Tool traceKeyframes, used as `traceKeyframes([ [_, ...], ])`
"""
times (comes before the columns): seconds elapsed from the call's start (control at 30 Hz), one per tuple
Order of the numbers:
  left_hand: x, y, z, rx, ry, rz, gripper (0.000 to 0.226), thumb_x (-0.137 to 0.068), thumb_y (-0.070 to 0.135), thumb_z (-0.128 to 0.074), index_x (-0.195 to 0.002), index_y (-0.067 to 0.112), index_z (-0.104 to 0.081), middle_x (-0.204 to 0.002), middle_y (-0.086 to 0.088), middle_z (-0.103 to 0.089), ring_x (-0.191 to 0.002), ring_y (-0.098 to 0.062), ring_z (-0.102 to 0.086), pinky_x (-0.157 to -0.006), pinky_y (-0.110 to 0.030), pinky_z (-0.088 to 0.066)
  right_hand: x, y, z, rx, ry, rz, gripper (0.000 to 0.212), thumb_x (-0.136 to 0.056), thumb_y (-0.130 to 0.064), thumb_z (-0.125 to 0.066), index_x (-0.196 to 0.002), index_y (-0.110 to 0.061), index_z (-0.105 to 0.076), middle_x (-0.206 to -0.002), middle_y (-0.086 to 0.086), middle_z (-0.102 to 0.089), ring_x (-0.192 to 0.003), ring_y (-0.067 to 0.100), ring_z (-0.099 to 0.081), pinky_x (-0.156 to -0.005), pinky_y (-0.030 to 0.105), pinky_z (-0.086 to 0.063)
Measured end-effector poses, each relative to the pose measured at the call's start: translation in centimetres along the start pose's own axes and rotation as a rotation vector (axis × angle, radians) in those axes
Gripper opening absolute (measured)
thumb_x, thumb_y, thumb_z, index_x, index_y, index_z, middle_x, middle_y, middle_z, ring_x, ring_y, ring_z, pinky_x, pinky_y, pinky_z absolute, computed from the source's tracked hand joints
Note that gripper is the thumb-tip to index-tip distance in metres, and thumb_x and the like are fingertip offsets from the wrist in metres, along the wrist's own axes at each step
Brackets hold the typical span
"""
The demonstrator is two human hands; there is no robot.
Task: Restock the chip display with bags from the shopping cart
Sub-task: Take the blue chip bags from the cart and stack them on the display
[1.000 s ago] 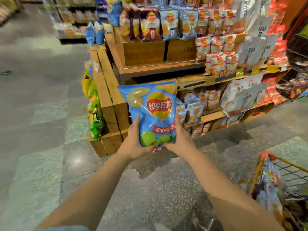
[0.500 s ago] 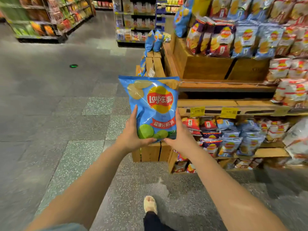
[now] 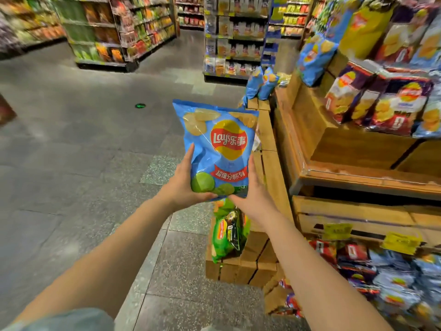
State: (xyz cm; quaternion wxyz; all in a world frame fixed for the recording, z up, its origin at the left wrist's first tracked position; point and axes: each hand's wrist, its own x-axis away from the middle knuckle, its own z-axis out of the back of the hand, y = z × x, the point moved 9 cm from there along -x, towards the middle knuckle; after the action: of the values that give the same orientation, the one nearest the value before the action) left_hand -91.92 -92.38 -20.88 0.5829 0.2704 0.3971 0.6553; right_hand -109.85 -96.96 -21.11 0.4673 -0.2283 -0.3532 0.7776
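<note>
Now both hands (image 3: 216, 191) hold the blue chip bag (image 3: 217, 149) farther left of the wooden display (image 3: 269, 144).

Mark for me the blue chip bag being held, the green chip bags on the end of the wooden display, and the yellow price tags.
blue chip bag (image 3: 228, 142), head view, on the logo.
green chip bags (image 3: 226, 235), head view, front of the nearest bag.
yellow price tags (image 3: 337, 231), head view, middle of the left tag.

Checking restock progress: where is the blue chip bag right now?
In the head view the blue chip bag is mid-frame, upright, held by the left hand and right hand, just left of the wooden display, not yet shelved.
</note>
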Motion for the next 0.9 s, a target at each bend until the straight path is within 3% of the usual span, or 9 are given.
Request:
traceKeyframes([
  [0.13,-3.7,-3.5,3.0,0.014,0.014,0.048,0.128,-0.056,0.040,-0.088,-0.118,0.081,0.016,-0.159,0.002,-0.015,-0.141,-0.019,-0.033,-0.109,-0.048,-0.040,-5.9,-1.2,-2.9,0.003,-0.037,0.002,0.111,-0.085,-0.029,-0.072,-0.147,-0.041,0.020,-0.154,-0.005,-0.032,-0.133,0.019,-0.041,-0.097,0.031,-0.041],
  [0.23,-7.3,-6.7,5.9,-0.006,0.042,0.070,0.128,-0.065,0.026,-0.090,-0.127,0.064,0.014,-0.158,0.000,-0.015,-0.142,-0.018,-0.031,-0.111,-0.041,-0.037,-11.1,-2.2,-5.8,-0.010,-0.061,-0.007,0.108,-0.085,-0.029,-0.071,-0.148,-0.038,0.015,-0.153,-0.005,-0.033,-0.133,0.021,-0.042,-0.094,0.028,-0.039],
  [0.4,-15.3,-11.6,11.7,-0.030,-0.004,0.056,0.128,-0.060,0.035,-0.090,-0.127,0.066,0.014,-0.158,0.001,-0.018,-0.140,-0.017,-0.034,-0.110,-0.044,-0.039,-20.0,-4.4,-10.3,-0.084,0.015,-0.014,0.103,-0.085,-0.027,-0.072,-0.152,-0.034,0.006,-0.154,-0.007,-0.029,-0.136,0.016,-0.037,-0.100,0.029,-0.037],
  [0.53,-22.6,-13.2,15.8,-0.050,-0.058,0.011,0.127,-0.067,0.023,-0.088,-0.140,0.048,0.013,-0.156,-0.003,-0.017,-0.143,-0.018,-0.026,-0.112,-0.033,-0.031,-27.5,-6.2,-12.0,-0.157,0.121,-0.047,0.100,-0.085,-0.024,-0.072,-0.151,-0.037,0.002,-0.153,-0.008,-0.031,-0.134,0.012,-0.039,-0.098,0.023,-0.037],
  [0.67,-29.8,-14.5,18.2,-0.067,-0.141,-0.042,0.123,-0.068,0.028,-0.087,-0.131,0.053,0.015,-0.156,-0.003,-0.018,-0.141,-0.019,-0.029,-0.107,-0.032,-0.034,-34.0,-7.0,-12.5,-0.163,0.214,-0.085,0.101,-0.082,-0.029,-0.074,-0.143,-0.052,0.003,-0.156,-0.008,-0.026,-0.139,0.013,-0.034,-0.107,0.035,-0.040],
  [0.8,-36.7,-15.4,18.4,-0.013,-0.209,-0.109,0.123,-0.066,0.029,-0.088,-0.125,0.061,0.015,-0.157,-0.001,-0.016,-0.142,-0.018,-0.029,-0.110,-0.035,-0.036,-39.4,-6.0,-11.8,-0.133,0.303,-0.142,0.103,-0.082,-0.029,-0.074,-0.145,-0.051,0.004,-0.154,-0.010,-0.030,-0.135,0.011,-0.038,-0.101,0.032,-0.043],
  [0.9,-41.7,-16.3,17.5,0.003,-0.254,-0.132,0.121,-0.066,0.027,-0.088,-0.124,0.062,0.013,-0.157,-0.002,-0.016,-0.141,-0.018,-0.030,-0.105,-0.029,-0.034,-43.5,-4.8,-11.1,-0.093,0.337,-0.160,0.104,-0.082,-0.032,-0.074,-0.131,-0.066,0.011,-0.155,-0.007,-0.027,-0.138,0.015,-0.035,-0.105,0.043,-0.042],
])
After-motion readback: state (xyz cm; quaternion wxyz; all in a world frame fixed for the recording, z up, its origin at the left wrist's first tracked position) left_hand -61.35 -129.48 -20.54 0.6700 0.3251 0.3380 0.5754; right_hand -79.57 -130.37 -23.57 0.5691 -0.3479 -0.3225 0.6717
